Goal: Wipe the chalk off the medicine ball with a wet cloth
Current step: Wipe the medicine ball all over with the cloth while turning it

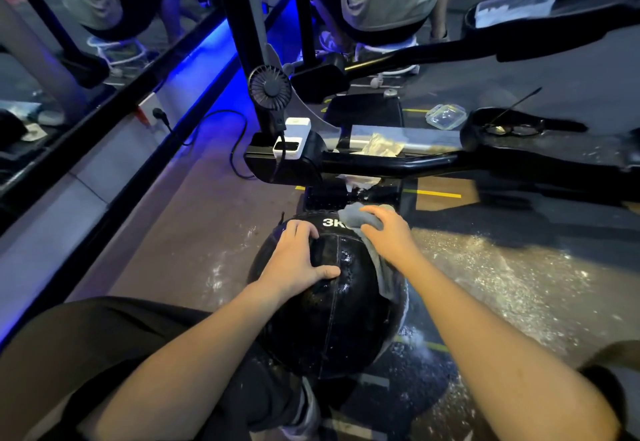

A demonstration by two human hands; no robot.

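Black medicine ball (332, 312) lies under both hands: left hand (294, 260) spread flat on top, right hand (388, 236) clutching grey cloth (356, 217) against its upper right side.

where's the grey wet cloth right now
In the head view the grey wet cloth lies on the upper right side of the black medicine ball, under the right hand, just right of the white 3K marking.
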